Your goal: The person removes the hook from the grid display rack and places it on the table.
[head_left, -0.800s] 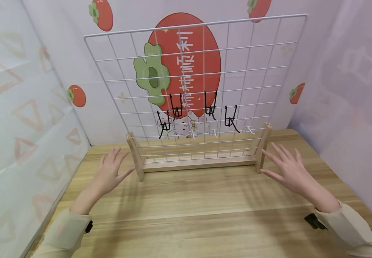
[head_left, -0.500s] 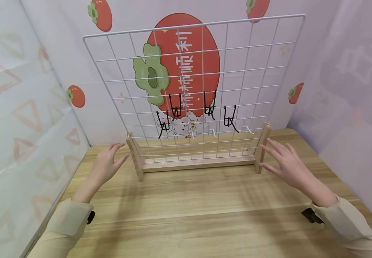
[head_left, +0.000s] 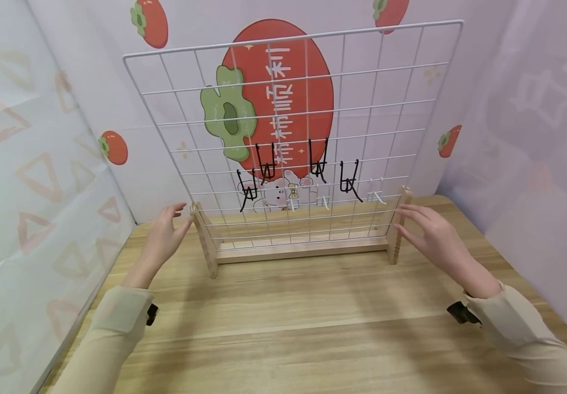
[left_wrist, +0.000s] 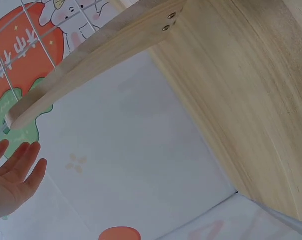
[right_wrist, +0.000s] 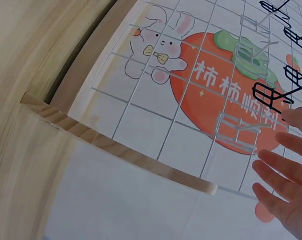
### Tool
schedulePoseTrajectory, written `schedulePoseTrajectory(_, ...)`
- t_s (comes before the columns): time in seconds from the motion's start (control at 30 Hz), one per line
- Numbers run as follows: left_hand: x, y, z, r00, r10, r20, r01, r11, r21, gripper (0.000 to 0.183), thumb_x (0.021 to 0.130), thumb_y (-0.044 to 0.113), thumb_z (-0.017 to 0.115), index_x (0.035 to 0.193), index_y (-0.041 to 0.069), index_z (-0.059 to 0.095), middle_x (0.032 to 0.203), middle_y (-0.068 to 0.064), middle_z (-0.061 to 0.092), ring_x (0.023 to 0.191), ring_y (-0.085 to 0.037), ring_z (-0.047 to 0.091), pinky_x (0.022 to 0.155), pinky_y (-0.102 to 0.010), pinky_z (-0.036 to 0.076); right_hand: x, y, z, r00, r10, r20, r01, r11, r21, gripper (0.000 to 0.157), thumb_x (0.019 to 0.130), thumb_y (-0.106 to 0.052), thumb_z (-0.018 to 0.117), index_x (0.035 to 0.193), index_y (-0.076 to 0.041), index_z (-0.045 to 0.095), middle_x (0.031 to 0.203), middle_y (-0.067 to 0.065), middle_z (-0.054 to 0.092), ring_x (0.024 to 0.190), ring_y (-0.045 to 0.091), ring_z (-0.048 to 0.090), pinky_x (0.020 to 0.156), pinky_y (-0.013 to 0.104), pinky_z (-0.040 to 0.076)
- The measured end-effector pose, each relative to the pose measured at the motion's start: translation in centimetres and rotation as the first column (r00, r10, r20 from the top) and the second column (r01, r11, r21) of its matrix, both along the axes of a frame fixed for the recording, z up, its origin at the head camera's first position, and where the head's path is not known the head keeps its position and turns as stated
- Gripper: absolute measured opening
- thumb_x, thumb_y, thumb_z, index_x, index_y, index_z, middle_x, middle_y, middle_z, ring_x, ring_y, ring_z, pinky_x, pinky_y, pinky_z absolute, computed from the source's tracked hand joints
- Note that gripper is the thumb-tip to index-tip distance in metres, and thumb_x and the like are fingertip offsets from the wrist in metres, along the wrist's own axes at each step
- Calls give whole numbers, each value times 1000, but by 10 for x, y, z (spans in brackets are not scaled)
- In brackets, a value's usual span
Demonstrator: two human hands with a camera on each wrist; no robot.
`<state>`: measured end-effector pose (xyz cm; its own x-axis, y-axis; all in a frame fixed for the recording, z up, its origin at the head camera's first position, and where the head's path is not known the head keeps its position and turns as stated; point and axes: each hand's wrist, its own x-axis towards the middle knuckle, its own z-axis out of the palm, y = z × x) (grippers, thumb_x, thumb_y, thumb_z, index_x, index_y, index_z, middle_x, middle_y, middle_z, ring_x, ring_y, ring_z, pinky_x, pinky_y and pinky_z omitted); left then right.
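Observation:
A white wire grid panel leans back in a wooden stand on the table. Several black hooks hang on its lower half, with three white hooks lower down. My left hand is beside the left wooden upright, fingers loosely bent, holding nothing. In the left wrist view, a small gap parts the fingertips from the upright's end. My right hand is at the right upright, thumb and fingers apart; contact is unclear. In the right wrist view, this hand holds nothing.
The wood-grain table stretches in front of the stand. Behind the grid hangs a white backdrop printed with red fruit. A pale patterned sheet borders the left side, and a light wall sheet the right.
Both hands have moved forward, up beside the tops of the uprights. Their fingers, earlier spread wide, are now closer together and more bent. The grid and hooks stay in place.

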<state>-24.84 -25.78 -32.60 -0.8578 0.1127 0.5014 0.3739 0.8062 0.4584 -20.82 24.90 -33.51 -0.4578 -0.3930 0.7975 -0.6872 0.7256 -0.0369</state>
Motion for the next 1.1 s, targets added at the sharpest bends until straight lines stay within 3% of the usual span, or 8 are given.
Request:
schedulePoseTrajectory(0.2, -12, 1, -2, 998, -12, 67, 3, 992, 129, 41, 91, 16, 48, 123, -9, 40, 118, -29, 45, 104, -42, 47, 88, -50, 36, -2, -5, 4, 1000, 1, 11, 0, 997, -82, 40, 90, -34, 48, 99, 3, 61, 96, 16, 62, 89, 31, 56, 89, 9, 33)
schedulePoseTrajectory(0.37, -20, 3, -4, 995, -52, 86, 26, 961, 274, 39, 93, 15, 44, 122, -11, 41, 120, -29, 45, 107, -42, 46, 92, -47, 36, -6, -10, 7, 1000, 18, -20, -20, 992, -128, 22, 78, -6, 62, 98, 3, 61, 92, 16, 61, 86, 30, 57, 87, 9, 34)
schedulePoseTrajectory(0.5, -25, 7, -6, 992, -80, 102, 36, 924, 381, 38, 94, 16, 43, 121, -11, 41, 122, -27, 46, 111, -38, 45, 95, -43, 34, -10, -14, 9, 1000, 7, -21, -10, 989, -150, 35, 66, 7, 70, 99, 2, 62, 95, 16, 60, 87, 30, 56, 84, 19, 41)
schedulePoseTrajectory(0.6, -28, 10, -7, 990, -84, 114, 27, 903, 430, 37, 94, 19, 42, 119, -9, 44, 121, -23, 49, 109, -29, 47, 94, -31, 36, -14, -17, 10, 1000, 9, -16, -12, 986, -164, 41, 61, 11, 73, 100, 3, 62, 97, 17, 60, 91, 31, 56, 84, 28, 43)
schedulePoseTrajectory(0.67, -30, 11, -7, 990, -85, 116, 23, 890, 456, 37, 95, 21, 41, 118, -8, 47, 120, -21, 50, 106, -20, 48, 90, -22, 36, -18, -18, 9, 1000, 11, -7, -12, 986, -167, 41, 61, 11, 73, 100, 4, 62, 98, 17, 60, 94, 31, 55, 86, 26, 42)
schedulePoseTrajectory(0.77, -32, 13, -7, 987, -106, 123, 24, 847, 531, 39, 95, 24, 39, 115, -8, 49, 116, -20, 52, 101, -9, 48, 88, -18, 37, -23, -19, 8, 1000, 5, 22, -1, 985, -170, 40, 62, 10, 73, 100, 5, 61, 98, 18, 60, 95, 32, 55, 90, 23, 39)
schedulePoseTrajectory(0.93, -36, 16, -10, 980, -133, 145, 1, 741, 672, 36, 95, 24, 40, 105, -8, 52, 103, -5, 55, 95, -6, 47, 94, -35, 37, -32, -19, 4, 998, 25, 57, -13, 982, -190, 40, 63, 11, 72, 101, 7, 59, 98, 21, 61, 86, 33, 57, 90, 41, 39)
schedulePoseTrajectory(1.1, -41, 16, -15, 973, -172, 155, 4, 684, 730, 26, 95, 24, 40, 96, 2, 53, 93, 3, 49, 91, -8, 45, 97, -45, 31, -39, -19, 0, 997, 41, 69, -25, 975, -219, 37, 63, 13, 71, 98, 8, 60, 95, 21, 62, 79, 34, 57, 92, 48, 35)
